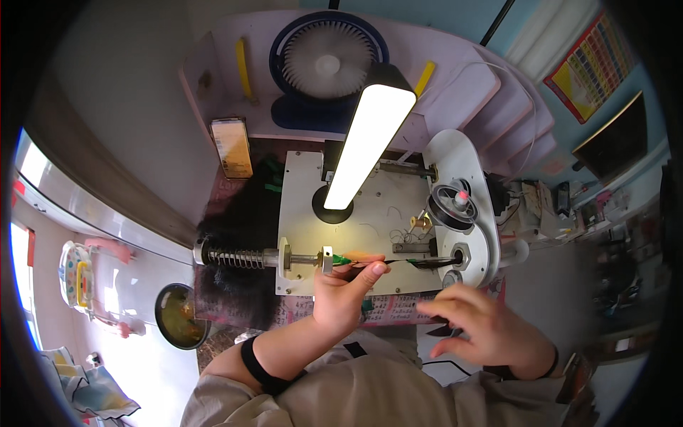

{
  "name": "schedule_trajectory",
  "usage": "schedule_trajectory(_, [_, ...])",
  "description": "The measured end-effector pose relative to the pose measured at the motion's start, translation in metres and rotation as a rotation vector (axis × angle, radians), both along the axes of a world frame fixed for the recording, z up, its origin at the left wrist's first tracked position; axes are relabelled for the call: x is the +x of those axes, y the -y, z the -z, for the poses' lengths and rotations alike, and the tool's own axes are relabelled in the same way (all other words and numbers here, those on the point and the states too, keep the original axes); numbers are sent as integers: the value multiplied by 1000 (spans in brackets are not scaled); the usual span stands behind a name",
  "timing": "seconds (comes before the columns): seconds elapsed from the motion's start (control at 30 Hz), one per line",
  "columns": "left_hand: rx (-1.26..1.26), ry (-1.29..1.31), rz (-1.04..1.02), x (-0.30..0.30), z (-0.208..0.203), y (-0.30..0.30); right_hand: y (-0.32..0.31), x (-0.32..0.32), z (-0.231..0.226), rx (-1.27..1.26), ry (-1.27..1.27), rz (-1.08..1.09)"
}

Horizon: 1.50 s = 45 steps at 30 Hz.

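Note:
A thin dark strand (430,263), with green at its left part, stretches across a white machine bed (302,185). It runs between a metal spindle (306,260) on the left and a round metal fitting (461,255) on the right. My left hand (336,299) is closed under the strand, thumb and forefinger pinching it near the middle. Nearer to me and to the right, my right hand (491,331) hovers below the fitting, blurred, with fingers bent. A dark pointed thing shows by its fingertips; whether the hand holds it, I cannot tell.
A lit lamp (370,135) leans over the bed, with a blue fan (329,64) behind. A spring (238,257) surrounds the spindle's left end. Black hair-like fibre (245,228) lies at left. A thread spool (452,206) is mounted on the white right housing (466,160).

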<state>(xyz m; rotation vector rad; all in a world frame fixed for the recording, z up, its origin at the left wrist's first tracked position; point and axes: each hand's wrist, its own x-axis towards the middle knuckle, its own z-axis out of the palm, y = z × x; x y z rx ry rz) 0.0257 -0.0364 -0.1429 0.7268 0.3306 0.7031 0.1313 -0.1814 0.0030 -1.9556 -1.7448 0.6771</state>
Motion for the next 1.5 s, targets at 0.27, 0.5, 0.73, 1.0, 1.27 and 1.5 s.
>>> schedule_trajectory(0.27, [-11, -42, 174, -5, 3, -5, -69, 10, -31, 228, 622, -50])
schedule_trajectory(0.5, [-41, -96, 203, -6, 3, -7, -96, 2, -20, -20, 801, -190])
schedule_trajectory(0.73, [-48, -66, 217, -6, 7, -7, -105, -4, -16, -54, 889, -233])
schedule_trajectory(1.0, [-65, -33, 223, -6, 3, -7, -109, -10, -19, -116, 951, -253])
schedule_trajectory(1.27, [-44, -23, 220, -4, 0, -6, -101, -3, -32, 74, 756, -109])
schedule_trajectory(1.5, [978, -78, -44, 14, -12, -33, -59, 7, -1, 149, 617, 11])
